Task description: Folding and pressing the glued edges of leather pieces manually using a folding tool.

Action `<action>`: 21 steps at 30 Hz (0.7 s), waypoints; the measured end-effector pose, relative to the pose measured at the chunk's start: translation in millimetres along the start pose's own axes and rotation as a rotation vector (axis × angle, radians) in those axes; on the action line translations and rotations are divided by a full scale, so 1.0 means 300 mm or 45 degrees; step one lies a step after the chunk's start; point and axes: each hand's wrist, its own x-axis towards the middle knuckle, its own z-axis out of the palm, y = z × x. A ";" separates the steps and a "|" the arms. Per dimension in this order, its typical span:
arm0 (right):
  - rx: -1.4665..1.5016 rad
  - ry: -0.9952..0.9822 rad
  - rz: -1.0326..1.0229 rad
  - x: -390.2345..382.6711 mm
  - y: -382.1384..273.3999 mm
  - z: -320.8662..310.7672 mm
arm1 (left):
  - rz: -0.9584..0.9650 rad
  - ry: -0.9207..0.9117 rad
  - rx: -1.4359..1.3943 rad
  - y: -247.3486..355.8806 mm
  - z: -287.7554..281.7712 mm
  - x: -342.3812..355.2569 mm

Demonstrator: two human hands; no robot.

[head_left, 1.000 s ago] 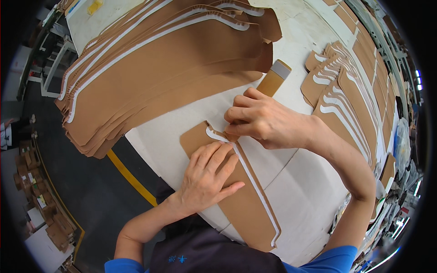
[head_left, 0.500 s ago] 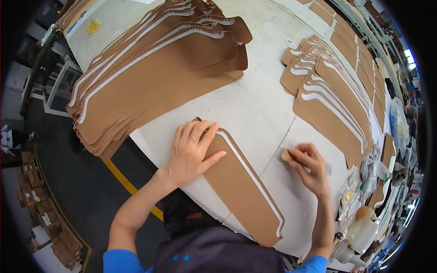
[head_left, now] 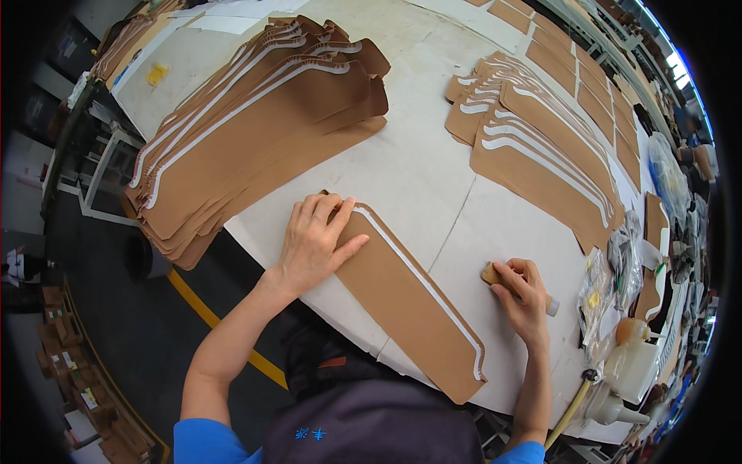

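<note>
A long brown panel (head_left: 410, 309), leather-like, lies slantwise on the white table in front of me. A white strip (head_left: 421, 278) follows its right edge and curves at the near end. My left hand (head_left: 313, 240) rests on the panel's far left corner, fingers bent slightly over the far edge and thumb spread apart. To the right of the panel, clear of it, my right hand (head_left: 523, 298) is closed round a short tool with a tan tip (head_left: 490, 274). Its grey end (head_left: 552, 306) shows past the palm; the middle is hidden by my fingers.
A large fanned stack of similar brown panels (head_left: 255, 147) lies at the far left. Another stack (head_left: 541, 155) sits at the far right. Plastic bags (head_left: 595, 298) and a whitish plastic bottle (head_left: 630, 371) crowd the right edge. A yellow floor line (head_left: 197, 305) runs below left.
My view has shifted a little, so the stacks sit differently in the picture. My right hand has moved slightly away from the panel with the tool. My left hand keeps its place on the panel.
</note>
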 end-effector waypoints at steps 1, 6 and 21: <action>0.007 0.007 0.013 -0.004 0.003 0.002 | 0.010 -0.004 -0.001 0.000 0.002 0.000; -0.002 0.053 0.018 -0.007 0.000 0.016 | 0.006 -0.008 -0.024 -0.001 -0.002 -0.003; -0.327 0.227 0.105 -0.176 0.008 -0.051 | -0.078 -0.063 -0.335 -0.048 -0.071 0.124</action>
